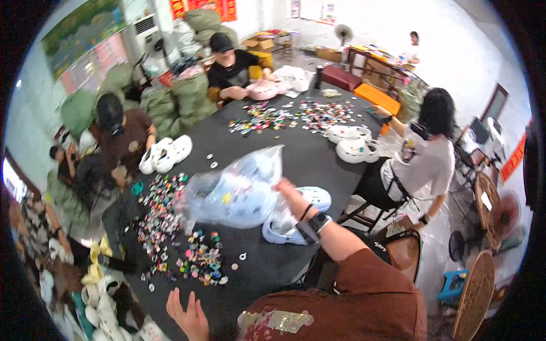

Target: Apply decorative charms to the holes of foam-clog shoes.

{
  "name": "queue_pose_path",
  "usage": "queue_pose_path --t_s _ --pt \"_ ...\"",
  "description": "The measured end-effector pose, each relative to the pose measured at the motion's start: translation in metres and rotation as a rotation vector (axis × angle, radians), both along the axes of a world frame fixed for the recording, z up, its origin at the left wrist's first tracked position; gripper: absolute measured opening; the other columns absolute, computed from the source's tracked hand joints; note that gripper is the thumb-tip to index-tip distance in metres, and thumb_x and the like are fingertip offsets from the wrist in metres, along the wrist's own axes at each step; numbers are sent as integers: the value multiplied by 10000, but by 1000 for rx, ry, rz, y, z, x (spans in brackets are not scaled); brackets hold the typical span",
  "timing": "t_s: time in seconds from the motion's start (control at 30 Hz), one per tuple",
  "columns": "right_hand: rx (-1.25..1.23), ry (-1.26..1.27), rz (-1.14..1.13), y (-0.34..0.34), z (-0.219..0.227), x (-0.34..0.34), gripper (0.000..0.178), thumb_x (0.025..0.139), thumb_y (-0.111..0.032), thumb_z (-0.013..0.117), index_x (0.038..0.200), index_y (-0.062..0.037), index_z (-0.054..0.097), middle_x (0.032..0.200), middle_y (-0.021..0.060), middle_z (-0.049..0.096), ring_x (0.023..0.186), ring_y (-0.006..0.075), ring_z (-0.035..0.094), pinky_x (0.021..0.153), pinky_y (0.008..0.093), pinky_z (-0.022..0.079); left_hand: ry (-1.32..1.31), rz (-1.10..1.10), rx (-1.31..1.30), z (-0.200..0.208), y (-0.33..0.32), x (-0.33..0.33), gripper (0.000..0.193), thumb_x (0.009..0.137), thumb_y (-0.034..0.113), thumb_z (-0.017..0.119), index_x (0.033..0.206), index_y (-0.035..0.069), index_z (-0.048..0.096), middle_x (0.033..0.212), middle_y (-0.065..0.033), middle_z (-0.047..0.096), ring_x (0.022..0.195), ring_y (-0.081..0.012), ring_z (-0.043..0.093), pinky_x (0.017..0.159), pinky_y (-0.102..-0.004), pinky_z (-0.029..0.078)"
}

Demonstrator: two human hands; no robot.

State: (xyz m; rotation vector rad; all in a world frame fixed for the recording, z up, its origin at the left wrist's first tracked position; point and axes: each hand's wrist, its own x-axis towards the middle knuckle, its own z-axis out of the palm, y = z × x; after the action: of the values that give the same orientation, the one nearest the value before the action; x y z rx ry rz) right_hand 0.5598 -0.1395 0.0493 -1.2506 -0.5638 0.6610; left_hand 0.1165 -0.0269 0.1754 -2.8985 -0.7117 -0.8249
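Note:
My right hand (291,194) grips the right end of a clear plastic bag (264,162) above the dark table (290,261). Through the film show light blue clogs (242,202), one with a yellow charm. Under that hand and arm lies another pair of light blue clogs (315,197), partly covered by the bag and my wrist. My left hand (190,315) is at the table's near edge, fingers spread, holding nothing. Close to it is a heap of small colourful shoe charms (199,258).
More charms (327,115) lie at the table's far side. White clogs (173,152) stand at the left, others (355,142) at the right. Several people sit around the table; one handles a pink clog (263,90). Green sacks (193,96) are piled behind.

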Motion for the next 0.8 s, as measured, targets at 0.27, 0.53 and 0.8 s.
queue_pose_path --t_s 0.27,0.53,0.8 --pt "201 125 -370 -1 -11 100 398 828 24 547 1214 -56 499 1094 57 600 925 173 598 772 315 501 -35 183 -120 -36 13 -48 183 885 126 574 1021 49 668 1089 -210 593 997 -388 555 855 -468 459" --pt "365 195 -678 -16 -29 155 488 859 -29 535 1327 -70 403 1183 108 548 1024 234 560 785 394 501 40 214 -157 -39 17 -60 183 887 125 562 990 17 668 1044 -239 614 934 -391 590 812 -458 495" --pt "-1275 -1044 -141 -42 -83 157 804 489 -322 859 1164 -33 534 1017 182 640 993 360 602 876 399 484 47 241 -216 -63 23 -72 212 898 144 546 982 0 678 1057 -252 619 921 -394 599 804 -449 507"
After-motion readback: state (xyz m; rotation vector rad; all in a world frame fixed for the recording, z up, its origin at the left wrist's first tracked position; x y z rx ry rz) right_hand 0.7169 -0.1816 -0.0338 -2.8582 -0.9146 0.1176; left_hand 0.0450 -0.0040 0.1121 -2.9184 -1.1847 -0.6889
